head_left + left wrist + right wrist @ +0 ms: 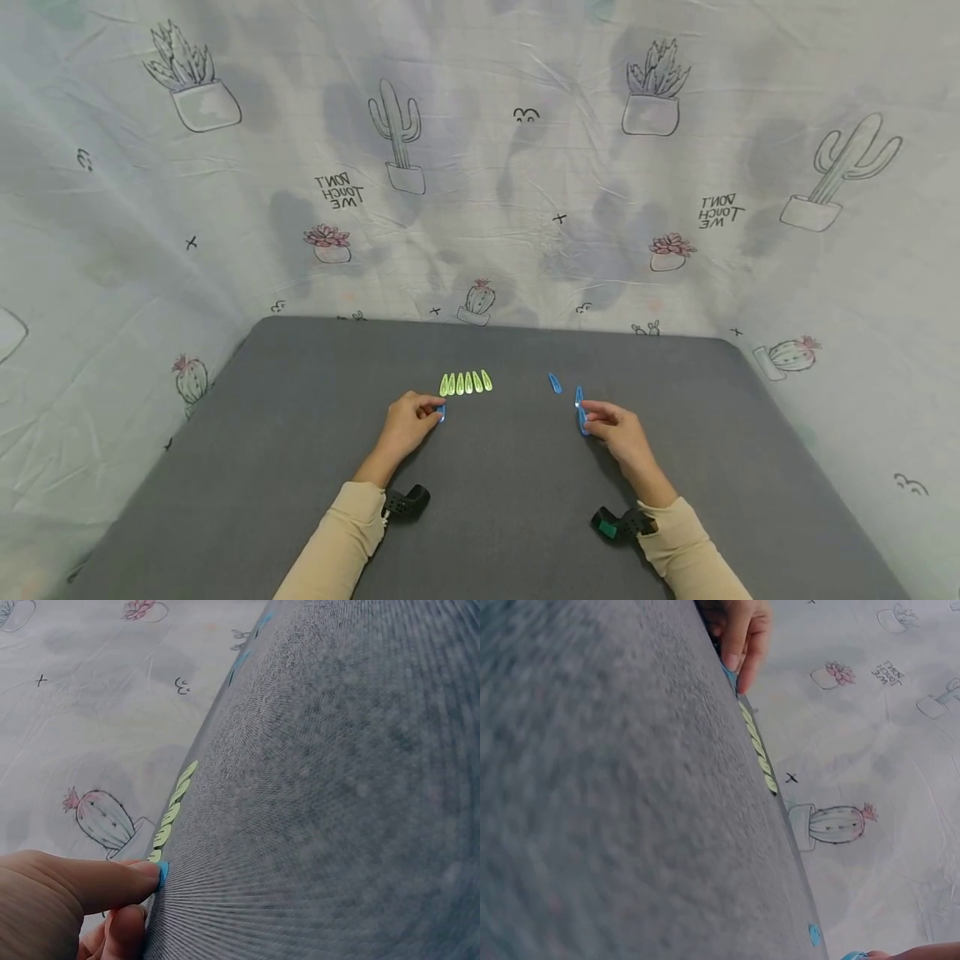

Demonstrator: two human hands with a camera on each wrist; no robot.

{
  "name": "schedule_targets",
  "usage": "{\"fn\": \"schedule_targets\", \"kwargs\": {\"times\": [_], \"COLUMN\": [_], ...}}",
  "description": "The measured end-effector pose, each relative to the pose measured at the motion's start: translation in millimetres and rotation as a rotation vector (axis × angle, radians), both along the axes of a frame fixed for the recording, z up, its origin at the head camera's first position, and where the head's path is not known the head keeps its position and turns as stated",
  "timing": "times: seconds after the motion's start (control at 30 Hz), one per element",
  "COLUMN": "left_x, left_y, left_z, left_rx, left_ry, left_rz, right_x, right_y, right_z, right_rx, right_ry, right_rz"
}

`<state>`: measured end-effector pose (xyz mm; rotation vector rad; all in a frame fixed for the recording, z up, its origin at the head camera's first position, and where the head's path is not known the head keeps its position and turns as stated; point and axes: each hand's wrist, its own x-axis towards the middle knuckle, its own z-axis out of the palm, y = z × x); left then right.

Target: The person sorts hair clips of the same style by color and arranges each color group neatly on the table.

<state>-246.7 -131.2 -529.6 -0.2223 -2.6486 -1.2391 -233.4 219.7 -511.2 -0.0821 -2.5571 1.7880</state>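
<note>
My left hand (408,423) pinches a blue snap hair clip (442,412) at the tabletop, just below the left end of a row of several yellow-green hair clips (468,382). The left wrist view shows the thumb (127,883) against that clip. Over to the right, my right hand (621,435) holds another blue hair clip (582,422) between thumb and fingers; it shows partly at the bottom of the right wrist view. A second blue clip (578,396) lies right by the fingertips, and a third blue clip (555,382) lies farther left.
The clips lie on a dark grey table (510,500). A pale curtain (480,167) printed with potted cacti hangs behind the table and along both sides. Black bands with small devices (407,503) sit on both wrists.
</note>
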Motion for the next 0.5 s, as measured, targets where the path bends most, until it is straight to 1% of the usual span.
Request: {"fn": "schedule_targets", "kwargs": {"times": [0.1, 0.23, 0.33, 0.5], "left_x": [0.0, 0.1, -0.1, -0.5], "left_y": [-0.8, -1.0, -0.6, -0.3], "left_z": [0.6, 0.6, 0.5, 0.5], "left_rx": [-0.001, -0.003, -0.001, 0.002], "left_ry": [-0.011, 0.003, 0.012, 0.020], "left_rz": [-0.002, -0.006, 0.003, 0.003], "right_x": [0.5, -1.9, -5.2, -9.3], "right_y": [-5.3, -14.9, -23.9, -38.6], "right_z": [1.9, 3.6, 4.8, 5.7], "right_rx": [-0.022, -0.059, -0.079, -0.103], "right_ry": [0.000, -0.013, -0.017, -0.011], "right_rz": [0.020, 0.053, 0.079, 0.110]}}
